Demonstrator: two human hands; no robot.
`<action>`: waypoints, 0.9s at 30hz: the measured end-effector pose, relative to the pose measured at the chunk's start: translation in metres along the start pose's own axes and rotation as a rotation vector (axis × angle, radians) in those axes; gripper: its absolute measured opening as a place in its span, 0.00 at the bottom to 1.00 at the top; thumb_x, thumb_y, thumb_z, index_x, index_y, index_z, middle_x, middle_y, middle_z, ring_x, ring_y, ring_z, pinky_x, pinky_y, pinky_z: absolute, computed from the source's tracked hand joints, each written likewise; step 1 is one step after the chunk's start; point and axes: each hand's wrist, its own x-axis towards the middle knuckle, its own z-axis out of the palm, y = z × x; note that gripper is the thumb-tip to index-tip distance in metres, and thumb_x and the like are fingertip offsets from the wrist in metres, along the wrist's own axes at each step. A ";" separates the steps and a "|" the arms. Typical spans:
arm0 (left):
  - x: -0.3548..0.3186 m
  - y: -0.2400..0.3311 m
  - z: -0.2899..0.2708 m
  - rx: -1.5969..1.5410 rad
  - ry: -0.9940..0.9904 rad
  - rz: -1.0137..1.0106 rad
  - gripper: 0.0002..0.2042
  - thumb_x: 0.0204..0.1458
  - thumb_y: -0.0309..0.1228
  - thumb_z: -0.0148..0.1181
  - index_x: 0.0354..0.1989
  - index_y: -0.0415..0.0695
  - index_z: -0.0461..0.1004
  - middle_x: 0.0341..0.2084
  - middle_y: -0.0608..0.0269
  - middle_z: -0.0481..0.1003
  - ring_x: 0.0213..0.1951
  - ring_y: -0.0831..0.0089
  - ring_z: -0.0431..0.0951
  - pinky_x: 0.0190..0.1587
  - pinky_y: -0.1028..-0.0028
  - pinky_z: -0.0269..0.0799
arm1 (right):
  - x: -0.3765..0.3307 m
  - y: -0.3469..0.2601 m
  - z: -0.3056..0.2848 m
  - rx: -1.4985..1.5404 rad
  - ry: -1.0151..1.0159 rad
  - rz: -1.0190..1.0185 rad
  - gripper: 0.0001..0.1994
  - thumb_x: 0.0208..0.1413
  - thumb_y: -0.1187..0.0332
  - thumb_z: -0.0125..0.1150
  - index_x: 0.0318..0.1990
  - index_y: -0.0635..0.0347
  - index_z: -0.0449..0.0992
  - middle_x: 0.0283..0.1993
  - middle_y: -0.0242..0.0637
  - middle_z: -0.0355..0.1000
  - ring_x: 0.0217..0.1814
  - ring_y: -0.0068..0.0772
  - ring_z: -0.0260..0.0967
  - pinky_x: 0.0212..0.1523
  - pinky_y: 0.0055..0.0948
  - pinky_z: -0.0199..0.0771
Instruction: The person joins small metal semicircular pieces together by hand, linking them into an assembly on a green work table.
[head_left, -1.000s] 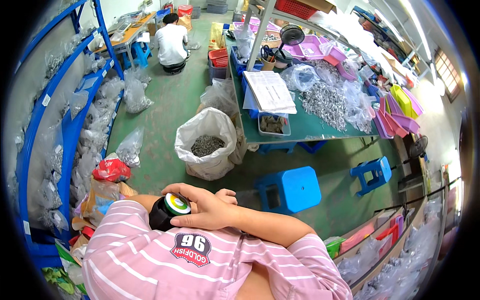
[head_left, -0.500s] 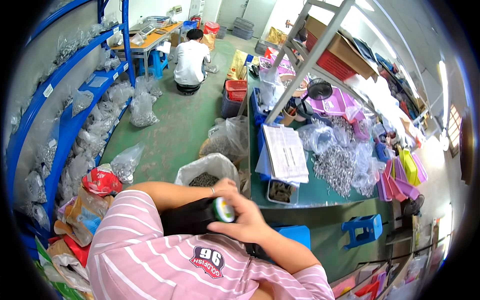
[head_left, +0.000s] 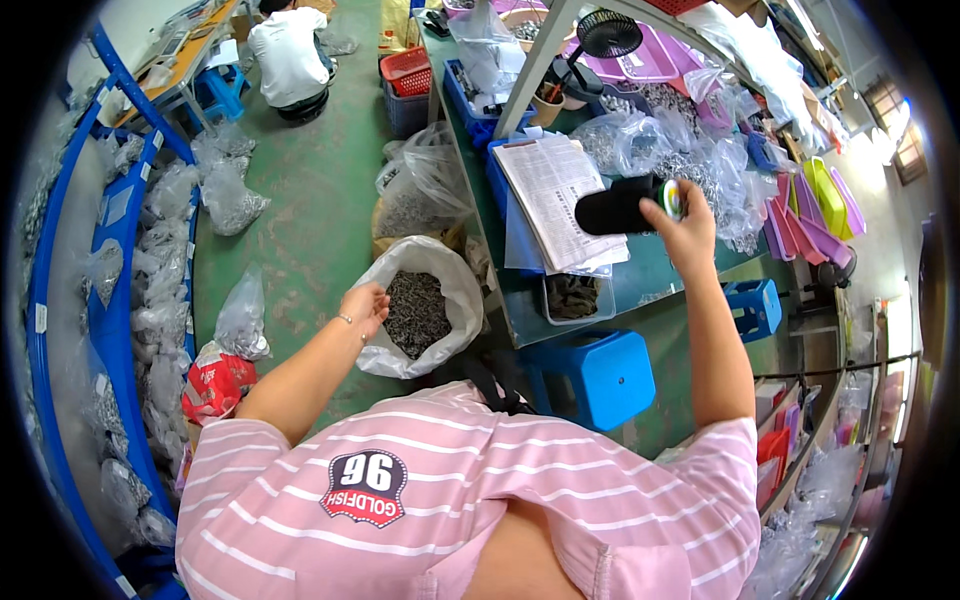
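Currently left hand (head_left: 366,302) hangs loosely cupped, holding nothing, over the rim of the white sack (head_left: 420,305) of dark metal bits on the floor. Right hand (head_left: 682,222) is raised farther off, closed on a black bottle (head_left: 622,206) above the green counter (head_left: 640,282), beside the stack of papers (head_left: 560,195).

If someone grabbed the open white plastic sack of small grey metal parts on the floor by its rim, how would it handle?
The white plastic sack would probably feel heavy, since it bulges with small grey metal parts. Its thin rim is crumpled and folded over, so it would likely sag and stretch rather than lift cleanly. Pushed, it would more likely slump than slide. The left hand is at its edge.
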 end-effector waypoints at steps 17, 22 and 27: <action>0.013 -0.086 -0.030 -0.331 0.422 -0.149 0.03 0.49 0.28 0.56 0.27 0.46 0.69 0.22 0.67 0.71 0.26 0.74 0.73 0.27 0.74 0.70 | 0.219 0.099 0.216 0.139 -0.109 -0.061 0.31 0.36 0.65 0.78 0.49 0.66 0.72 0.46 0.50 0.75 0.50 0.48 0.74 0.50 0.36 0.73; 0.002 -0.094 -0.001 -0.377 0.426 -0.153 0.02 0.49 0.27 0.55 0.27 0.46 0.69 0.23 0.67 0.72 0.27 0.75 0.73 0.28 0.74 0.70 | 0.231 0.120 0.263 0.105 -0.305 -0.075 0.32 0.37 0.66 0.77 0.52 0.65 0.71 0.49 0.50 0.74 0.53 0.49 0.71 0.54 0.35 0.70; 0.004 -0.092 0.008 -0.375 0.415 -0.158 0.02 0.50 0.26 0.55 0.27 0.47 0.69 0.23 0.68 0.72 0.27 0.75 0.74 0.29 0.74 0.71 | 0.245 0.127 0.292 0.225 -0.595 -0.196 0.33 0.39 0.66 0.76 0.55 0.61 0.69 0.53 0.50 0.71 0.54 0.48 0.70 0.55 0.34 0.69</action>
